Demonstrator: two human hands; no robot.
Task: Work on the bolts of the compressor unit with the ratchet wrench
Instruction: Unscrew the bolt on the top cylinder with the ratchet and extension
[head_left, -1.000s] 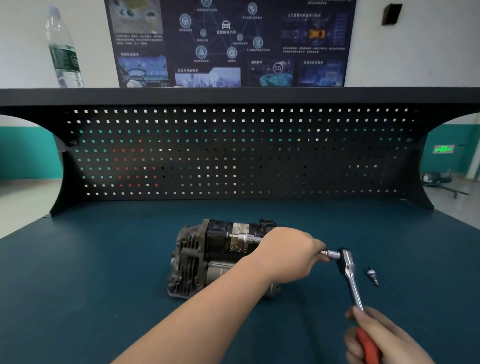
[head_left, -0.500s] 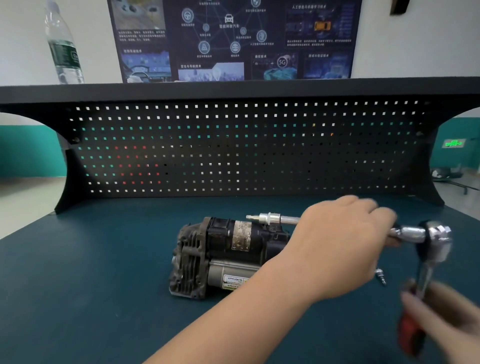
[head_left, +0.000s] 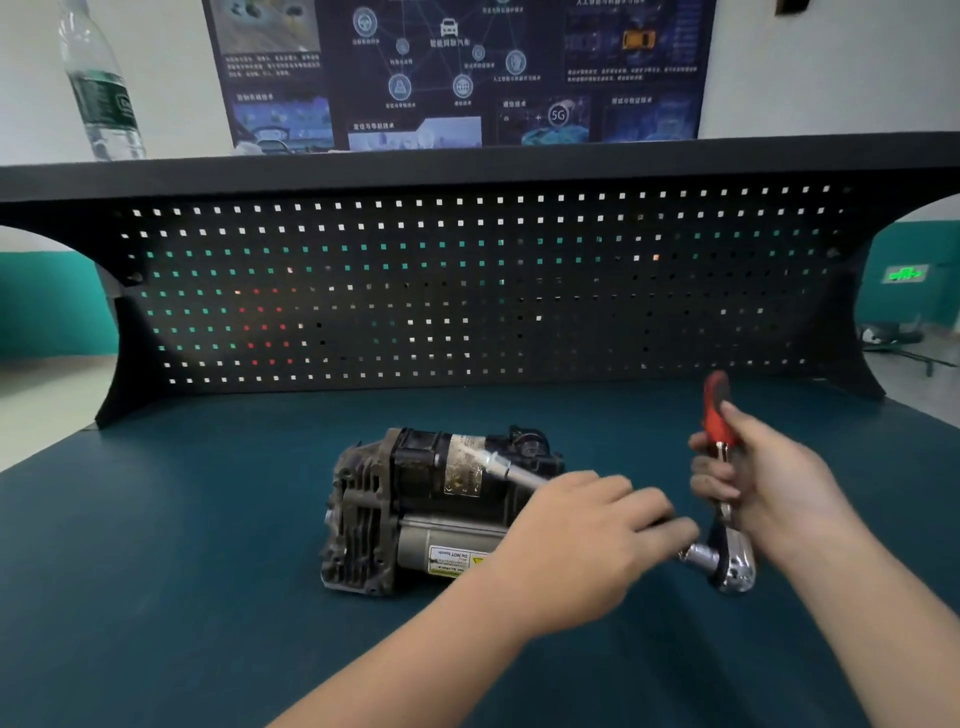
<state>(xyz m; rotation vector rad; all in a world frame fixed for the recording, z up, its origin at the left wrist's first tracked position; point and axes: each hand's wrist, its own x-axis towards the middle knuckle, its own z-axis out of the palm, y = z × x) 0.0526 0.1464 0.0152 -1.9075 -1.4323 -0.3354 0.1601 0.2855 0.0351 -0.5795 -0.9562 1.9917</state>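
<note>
The compressor unit (head_left: 415, 509), dark and grimy with a silver motor cylinder, lies on the blue-green bench mat. The ratchet wrench has a chrome head (head_left: 735, 569) low at the right and a red handle (head_left: 717, 410) pointing up and away. A long chrome extension bar (head_left: 511, 470) runs from the head leftward over the compressor's top. My left hand (head_left: 587, 540) holds the extension bar along its middle. My right hand (head_left: 769, 483) grips the wrench shaft just below the red handle. The bar's tip lies over the compressor's label; whether it touches a bolt I cannot tell.
A black pegboard back panel (head_left: 467, 291) closes the far side of the bench, with a shelf on top carrying a plastic water bottle (head_left: 101, 88). The bench mat (head_left: 182, 571) extends left and in front of the compressor.
The wrench has swung over: its red handle, earlier pointing toward me, now points up and away. The extension bar was lifted off the compressor, then brought back down over its top.
</note>
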